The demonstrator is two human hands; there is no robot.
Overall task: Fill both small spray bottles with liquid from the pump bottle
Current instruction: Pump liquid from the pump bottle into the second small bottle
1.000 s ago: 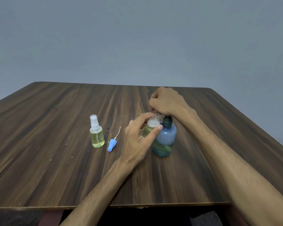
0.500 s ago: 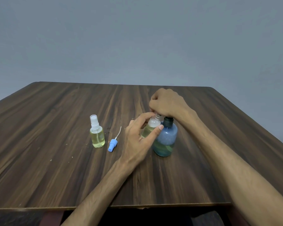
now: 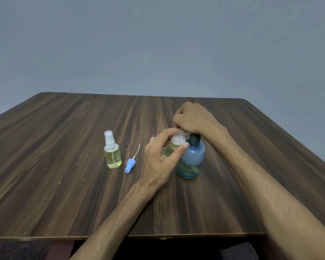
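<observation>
The left hand (image 3: 159,162) curls its thumb and fingers round an uncapped small spray bottle (image 3: 174,147), holding it tilted against the blue pump bottle (image 3: 192,159). The right hand (image 3: 192,119) sits fisted over the pump head, apparently pressing it; the nozzle is hidden. Left of them on the wooden table (image 3: 64,184) lie a blue sprayer cap (image 3: 130,165) and, upright, a capped spray bottle (image 3: 112,152) of yellow liquid.

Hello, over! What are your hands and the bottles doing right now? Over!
Left hand holds open spray bottle, tilted against pump bottle. Right hand presses the pump top. Other spray bottle capped, filled. Blue sprayer lies loose. Nothing in the way.
</observation>
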